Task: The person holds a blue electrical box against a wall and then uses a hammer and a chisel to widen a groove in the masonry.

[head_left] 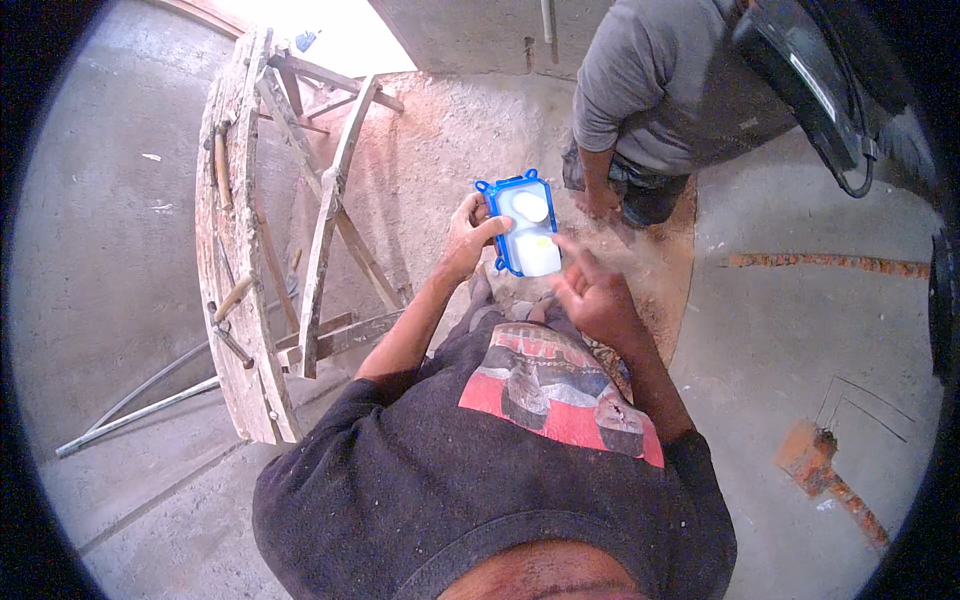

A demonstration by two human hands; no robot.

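Right now the phone [524, 228], long axis running fore and aft, is gripped along its left edge by the left hand's [468, 238] fingers, while the nothing-holding right hand [600, 300], index extended, blurs at its right edge, contact unclear.

A cased device [527, 245] sits in the left grip [468, 238] in front of the torso, the right grip [592, 295] just beside it on the right. Tools [236, 298] lie on a trestle [238, 110] to the left; a co-worker [670, 100] is ahead, to the right.
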